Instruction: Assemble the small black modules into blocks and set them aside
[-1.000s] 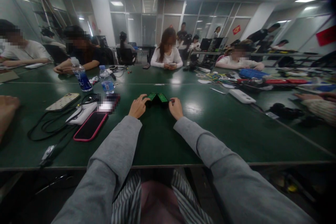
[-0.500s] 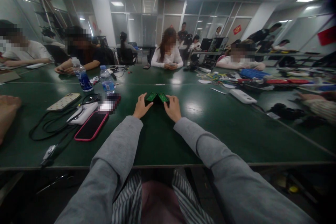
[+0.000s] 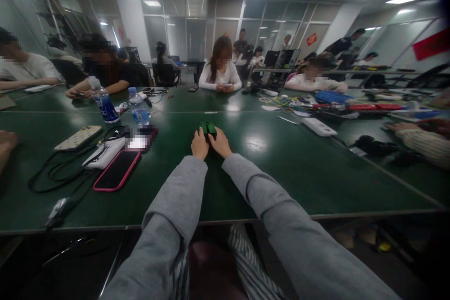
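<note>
The left hand [image 3: 200,145] and right hand [image 3: 220,143] sit close together at the near side of two green boards. The left green board [image 3: 203,126] lies just beyond the left fingertips, the right green board [image 3: 211,127] just beyond the right ones. The fingers are bent inward and seem to touch both pieces, but whether they pinch them or merely rest there cannot be told; nor can any join between the two. Good handling probably means light, even pressure from both sides, fingertips on the edges rather than across the green faces. Wrists low over the table [image 3: 281,183] should help steadiness; the pink-edged phone [image 3: 117,171], well left of the fingers, leaves room.
</note>
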A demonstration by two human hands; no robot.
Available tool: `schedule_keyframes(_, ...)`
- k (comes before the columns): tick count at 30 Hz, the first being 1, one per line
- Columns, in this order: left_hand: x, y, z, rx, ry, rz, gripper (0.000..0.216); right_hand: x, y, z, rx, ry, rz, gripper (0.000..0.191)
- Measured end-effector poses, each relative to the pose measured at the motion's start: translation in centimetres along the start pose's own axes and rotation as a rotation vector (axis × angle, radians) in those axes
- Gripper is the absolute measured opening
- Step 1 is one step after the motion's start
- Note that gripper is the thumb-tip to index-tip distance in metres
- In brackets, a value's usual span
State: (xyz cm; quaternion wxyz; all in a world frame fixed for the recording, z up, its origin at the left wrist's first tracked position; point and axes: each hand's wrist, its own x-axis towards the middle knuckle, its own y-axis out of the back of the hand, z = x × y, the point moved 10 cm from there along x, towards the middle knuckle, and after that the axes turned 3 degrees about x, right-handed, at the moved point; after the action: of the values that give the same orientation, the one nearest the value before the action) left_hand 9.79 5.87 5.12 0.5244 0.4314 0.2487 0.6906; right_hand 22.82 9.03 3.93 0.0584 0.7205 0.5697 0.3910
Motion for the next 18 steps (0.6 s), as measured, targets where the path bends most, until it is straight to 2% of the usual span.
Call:
schedule_keyframes(3, -0.1, -0.7, 0.7, 0.004, -0.037, -0.040, 0.068, 0.1, 0.1, 0.3, 0.069, -0.028, -0.002, 0.045)
schedule_keyframes(7, 0.1, -0.8, 0.3, -0.016, -0.067, -0.051, 0.070, 0.3, 0.3, 1.1, 0.129, -0.070, -0.014, 0.041)
schedule_keyframes(14, 0.3, -1.2, 0.2, -0.018, -0.087, -0.046, 0.077, 0.6, -0.1, 2.6, 0.283, -0.143, -0.016, 0.046)
schedule_keyframes(18, 0.0, -0.4, 0.1, 0.033, -0.059, -0.007, 0.075, 0.7, -0.4, 2.5, 0.272, -0.134, -0.042, 0.048)
